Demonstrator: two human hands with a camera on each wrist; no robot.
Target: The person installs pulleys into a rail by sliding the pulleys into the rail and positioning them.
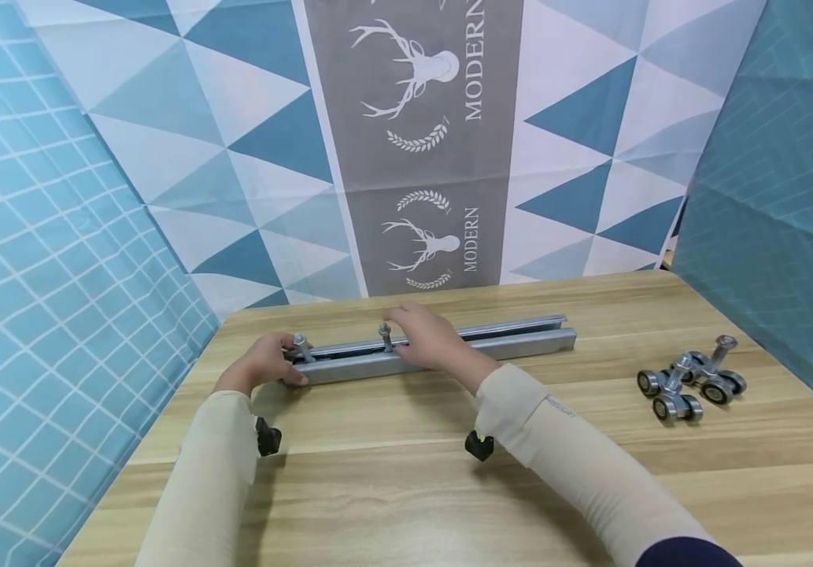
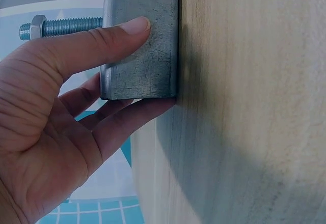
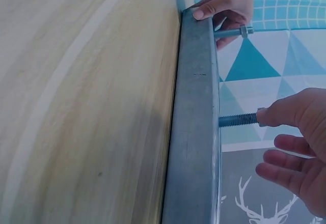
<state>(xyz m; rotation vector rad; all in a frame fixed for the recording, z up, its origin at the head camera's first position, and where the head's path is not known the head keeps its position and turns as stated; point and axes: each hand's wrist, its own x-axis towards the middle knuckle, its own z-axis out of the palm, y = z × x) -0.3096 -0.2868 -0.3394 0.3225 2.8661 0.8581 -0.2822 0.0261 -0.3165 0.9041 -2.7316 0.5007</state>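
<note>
A galvanised steel sliding-door track lies across the back of the wooden table. Two threaded bolts with nuts stand up out of its slot, one bolt near the left end and one bolt farther right. My left hand grips the left end of the track, thumb on the front face and fingers round the end. My right hand is at the second bolt; in the right wrist view one digit touches the nut, while the other fingers spread loosely beside it. What the bolts attach to is hidden inside the track.
At the right of the table are two roller trolleys, a nearer trolley and a farther trolley, each with wheels and an upright bolt. Patterned cloth hangs behind the table, and a blue checked cloth borders its left side.
</note>
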